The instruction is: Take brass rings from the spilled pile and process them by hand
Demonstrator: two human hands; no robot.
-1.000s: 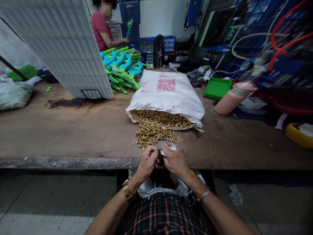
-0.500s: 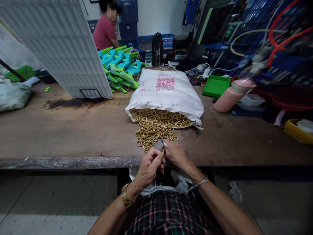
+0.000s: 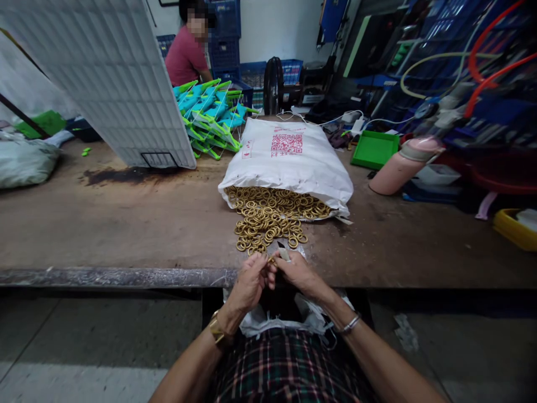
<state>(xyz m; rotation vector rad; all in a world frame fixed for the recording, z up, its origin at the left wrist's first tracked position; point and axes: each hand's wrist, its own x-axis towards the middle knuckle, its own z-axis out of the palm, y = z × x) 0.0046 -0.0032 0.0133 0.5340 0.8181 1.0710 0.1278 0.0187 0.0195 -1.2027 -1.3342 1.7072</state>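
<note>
A white woven sack (image 3: 285, 162) with red print lies on the table, its open mouth toward me. Gold-coloured rings (image 3: 268, 224) spill out of it in a loose heap. Just in front of that heap, my left hand (image 3: 250, 280) pinches one ring (image 3: 272, 259) at the table's edge. My right hand (image 3: 300, 275) meets it there, its fingers closed around a small knife (image 3: 283, 252) whose dark, slanted tip points away from me. Whether the right fingers also touch the ring is hard to make out. An open white bag (image 3: 268, 326) rests at my lap beneath both hands.
A tall white ribbed panel (image 3: 121, 84) stands on the left, beside stacked turquoise and green plastic pieces (image 3: 213, 117). To the right are a green tray (image 3: 375, 150), a pink bottle (image 3: 398, 168) and a yellow basin (image 3: 516, 229). A co-worker (image 3: 188, 53) sits beyond the table.
Both hands have come closer together around the ring. The left hand has turned, and the knife shows more clearly in my right hand. The whole view has shifted slightly.
</note>
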